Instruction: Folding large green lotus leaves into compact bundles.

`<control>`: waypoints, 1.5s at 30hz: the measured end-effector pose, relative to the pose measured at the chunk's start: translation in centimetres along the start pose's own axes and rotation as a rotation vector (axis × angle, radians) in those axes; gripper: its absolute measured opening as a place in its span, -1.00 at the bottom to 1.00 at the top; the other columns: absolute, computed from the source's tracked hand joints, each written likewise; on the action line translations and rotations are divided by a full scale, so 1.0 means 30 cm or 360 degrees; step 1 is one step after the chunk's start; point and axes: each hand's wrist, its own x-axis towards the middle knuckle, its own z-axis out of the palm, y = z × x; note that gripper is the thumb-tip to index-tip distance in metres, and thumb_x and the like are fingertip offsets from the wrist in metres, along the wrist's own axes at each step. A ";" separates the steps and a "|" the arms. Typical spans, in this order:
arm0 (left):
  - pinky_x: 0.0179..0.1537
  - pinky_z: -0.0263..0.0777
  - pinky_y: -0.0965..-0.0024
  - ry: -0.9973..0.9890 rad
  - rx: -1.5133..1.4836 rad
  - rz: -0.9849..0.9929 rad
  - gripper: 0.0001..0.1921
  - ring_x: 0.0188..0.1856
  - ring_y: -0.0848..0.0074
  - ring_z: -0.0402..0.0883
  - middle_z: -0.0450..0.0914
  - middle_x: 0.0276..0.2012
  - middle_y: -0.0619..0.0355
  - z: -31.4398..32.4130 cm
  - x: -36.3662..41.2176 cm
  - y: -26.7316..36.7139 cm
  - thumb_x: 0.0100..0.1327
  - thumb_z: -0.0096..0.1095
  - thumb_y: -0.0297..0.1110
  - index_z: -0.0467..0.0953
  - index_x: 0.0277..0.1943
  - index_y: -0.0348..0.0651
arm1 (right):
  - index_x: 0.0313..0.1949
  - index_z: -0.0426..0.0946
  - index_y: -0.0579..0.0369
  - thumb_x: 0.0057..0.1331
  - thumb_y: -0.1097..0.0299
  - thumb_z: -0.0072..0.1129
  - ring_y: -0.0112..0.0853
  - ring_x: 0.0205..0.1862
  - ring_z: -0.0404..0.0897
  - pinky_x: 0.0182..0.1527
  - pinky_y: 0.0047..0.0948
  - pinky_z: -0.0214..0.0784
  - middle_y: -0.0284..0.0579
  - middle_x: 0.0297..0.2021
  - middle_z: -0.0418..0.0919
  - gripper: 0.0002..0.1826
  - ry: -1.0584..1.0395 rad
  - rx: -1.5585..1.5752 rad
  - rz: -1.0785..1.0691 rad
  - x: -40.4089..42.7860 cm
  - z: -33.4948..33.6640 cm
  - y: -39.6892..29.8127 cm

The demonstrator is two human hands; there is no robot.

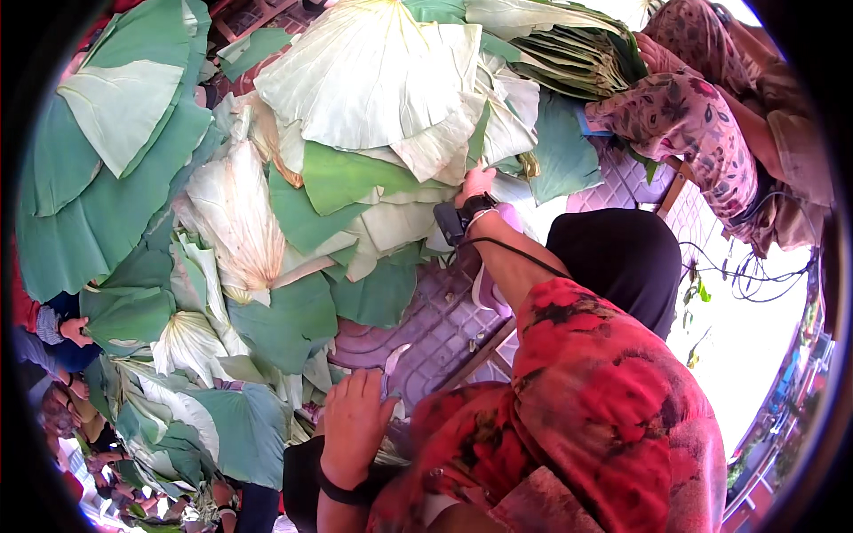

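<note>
My right hand (pixel 476 183) reaches out to the edge of a pile of large lotus leaves, its fingers curled at a narrow folded green leaf (pixel 478 136). A dark device with a cable is strapped to that wrist. Just beyond it, a broad pale lotus leaf (pixel 373 73) lies underside up on the pile. My left hand (pixel 353 416) is by my dark-clad knee, palm down, thumb apart, with nothing seen in it. A dried pale leaf (pixel 236 213) and a green leaf (pixel 286 323) lie in front of it.
At upper right, a person in floral clothing has a hand (pixel 656 53) on a stack of folded leaves (pixel 576 60). Another person's hand (pixel 76 331) touches leaves at left. Purple paving (pixel 433 320) shows between my knees. A cable (pixel 746 273) lies at right.
</note>
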 end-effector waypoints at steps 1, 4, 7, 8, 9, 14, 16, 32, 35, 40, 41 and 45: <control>-0.10 0.28 0.21 0.0020 0.0029 0.0022 -0.56 -0.12 0.17 0.43 0.46 -0.16 -0.02 0.003 0.002 0.000 0.00 0.27 -0.30 0.37 -0.06 -0.28 | 0.02 0.18 0.10 -0.04 -0.11 0.21 -0.18 -0.09 0.45 -0.15 -0.23 0.33 0.10 -0.12 0.43 -0.24 -0.0106 0.0345 0.0192 0.008 -0.006 0.006; -0.13 0.27 0.21 0.0054 0.0065 0.0042 -0.58 -0.15 0.20 0.43 0.45 -0.20 0.02 0.018 0.000 -0.006 0.00 0.27 -0.27 0.36 -0.09 -0.24 | 0.13 0.13 -0.06 -0.28 -0.08 0.34 -0.22 -0.13 0.50 -0.16 -0.32 0.39 -0.03 -0.14 0.49 -0.04 0.0020 0.0099 0.0240 0.061 -0.019 0.046; -0.14 0.28 0.22 0.0053 0.0056 0.0024 -0.60 -0.15 0.21 0.43 0.45 -0.22 0.03 0.031 -0.005 -0.011 0.00 0.26 -0.27 0.36 -0.12 -0.23 | 0.17 0.10 -0.15 -0.40 0.12 0.44 -0.23 -0.21 0.53 -0.23 -0.34 0.42 -0.08 -0.21 0.52 0.06 -0.0238 -0.0470 -0.0019 0.133 -0.040 0.106; -0.14 0.28 0.22 0.0051 0.0041 0.0012 -0.62 -0.15 0.22 0.43 0.45 -0.23 0.03 0.031 -0.006 -0.013 0.00 0.26 -0.27 0.36 -0.13 -0.22 | 0.19 0.09 -0.18 -0.44 0.19 0.47 -0.23 -0.24 0.54 -0.25 -0.35 0.44 -0.10 -0.23 0.53 0.10 -0.0369 -0.0969 -0.0228 0.152 -0.052 0.121; -0.14 0.28 0.22 0.0064 0.0055 0.0003 -0.62 -0.15 0.22 0.43 0.45 -0.23 0.03 0.031 -0.008 -0.014 0.00 0.26 -0.27 0.36 -0.13 -0.22 | 0.20 0.08 -0.21 -0.48 0.25 0.50 -0.23 -0.27 0.55 -0.27 -0.36 0.45 -0.11 -0.26 0.54 0.14 -0.0496 -0.1557 -0.0510 0.168 -0.064 0.127; -0.16 0.31 0.20 0.0000 -0.0001 -0.0001 -0.58 -0.15 0.17 0.46 0.48 -0.21 0.01 0.028 0.002 -0.025 -0.02 0.29 -0.30 0.37 -0.11 -0.27 | 0.23 0.07 -0.02 -0.27 -0.01 0.42 -0.17 -0.09 0.50 -0.10 -0.10 0.37 -0.04 -0.04 0.44 0.06 -0.0527 -0.0449 -0.0217 0.119 -0.035 0.147; -0.17 0.31 0.20 -0.0017 -0.0012 0.0025 -0.58 -0.16 0.18 0.46 0.48 -0.22 0.02 0.036 0.009 -0.029 -0.02 0.29 -0.28 0.37 -0.11 -0.26 | 0.24 0.09 0.10 -0.19 -0.16 0.39 -0.15 -0.09 0.49 -0.11 0.04 0.35 -0.04 0.04 0.39 0.08 -0.0522 0.0273 0.0077 0.089 -0.017 0.127; -0.28 0.32 0.14 -0.0055 -0.0407 0.0031 -0.77 -0.23 0.07 0.45 0.48 -0.27 -0.08 0.080 0.086 -0.102 0.08 0.14 -0.33 0.50 -0.19 -0.19 | 0.01 0.41 0.08 0.23 -0.01 0.04 -0.29 -0.09 0.52 -0.03 -0.31 0.36 -0.19 -0.12 0.54 -0.50 -0.1088 0.1235 0.0661 0.169 -0.062 0.225; -0.14 0.36 0.17 -0.0334 -0.0509 -0.0096 -0.65 -0.08 0.03 0.44 0.47 -0.10 -0.13 0.094 0.138 -0.133 0.14 0.13 -0.31 0.45 0.01 -0.18 | 0.01 0.41 0.09 0.23 -0.01 0.04 -0.29 -0.09 0.52 -0.03 -0.30 0.36 -0.20 -0.12 0.54 -0.50 -0.1209 0.1175 0.0685 0.167 -0.045 0.195; 0.10 0.24 0.20 0.0184 -0.0652 -0.0110 -0.56 0.10 0.06 0.35 0.36 0.08 -0.15 0.019 0.408 -0.192 0.04 0.27 -0.27 0.41 -0.02 -0.26 | 0.02 0.41 0.07 0.25 0.00 0.02 -0.28 -0.08 0.51 -0.01 -0.25 0.35 -0.19 -0.12 0.53 -0.52 -0.1234 0.0916 0.0579 0.055 0.008 0.043; 0.06 0.29 0.22 0.0517 -0.0470 0.0122 -0.38 0.04 0.10 0.42 0.40 0.02 -0.11 -0.001 0.499 -0.209 -0.04 0.36 -0.17 0.31 0.06 -0.27 | 0.03 0.41 0.06 0.26 0.01 0.01 -0.26 -0.07 0.51 0.00 -0.22 0.35 -0.19 -0.11 0.53 -0.53 -0.1139 0.0811 0.0516 0.031 0.022 0.012; 0.13 0.23 0.13 0.1063 -0.0347 0.0235 -0.26 0.13 -0.01 0.31 0.27 0.14 -0.22 -0.049 0.920 -0.290 -0.06 0.39 -0.10 0.26 0.13 -0.32 | 0.10 0.35 0.03 0.24 -0.08 0.02 -0.19 0.02 0.44 0.10 -0.12 0.25 -0.15 0.02 0.46 -0.43 -0.1463 0.1119 0.0738 0.001 0.044 -0.092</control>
